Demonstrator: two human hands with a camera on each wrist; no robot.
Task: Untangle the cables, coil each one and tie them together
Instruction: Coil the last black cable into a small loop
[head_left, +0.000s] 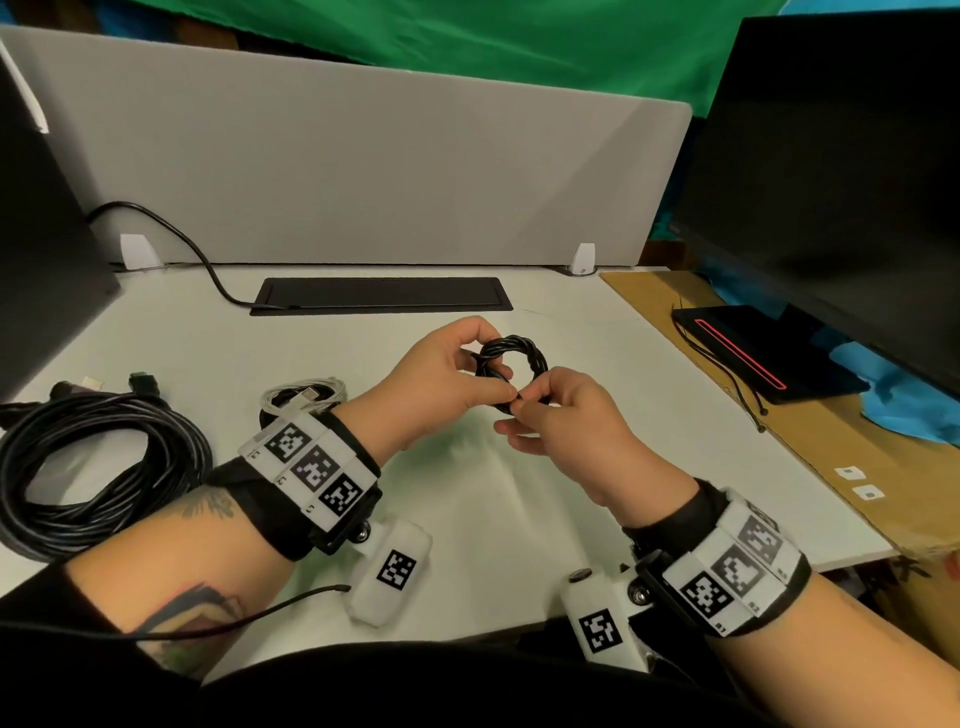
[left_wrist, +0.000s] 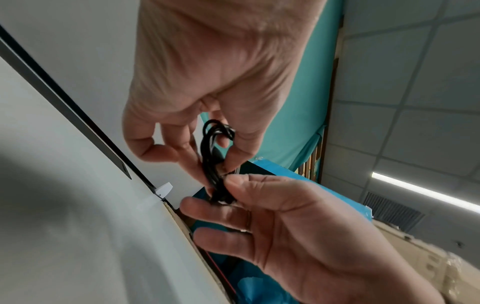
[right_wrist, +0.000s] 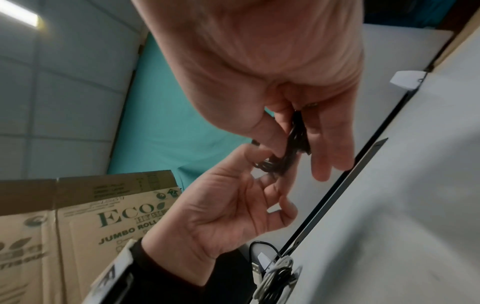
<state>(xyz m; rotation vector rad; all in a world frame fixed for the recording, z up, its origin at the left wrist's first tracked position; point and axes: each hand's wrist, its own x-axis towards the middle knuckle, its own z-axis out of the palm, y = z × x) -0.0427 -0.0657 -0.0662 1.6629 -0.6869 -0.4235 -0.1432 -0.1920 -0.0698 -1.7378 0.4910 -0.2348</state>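
A small black cable coil (head_left: 514, 364), wound into a tight ring, is held above the middle of the white table (head_left: 597, 415). My left hand (head_left: 447, 379) grips the ring's left side with curled fingers. My right hand (head_left: 550, 410) pinches the cable's end at the ring's lower edge between thumb and forefinger. The left wrist view shows the same black coil (left_wrist: 215, 160) edge-on, pinched by both hands. In the right wrist view the black coil (right_wrist: 288, 156) is mostly hidden by fingers. A white coiled cable (head_left: 304, 397) lies behind my left wrist. A large black cable bundle (head_left: 98, 457) lies at the left.
A grey divider panel (head_left: 363, 171) stands along the back, with a black cable slot (head_left: 382, 295) before it. A dark monitor (head_left: 831, 182) and its red-lit base (head_left: 753, 353) stand on the cardboard at right. A cardboard box (right_wrist: 78, 226) shows in the right wrist view.
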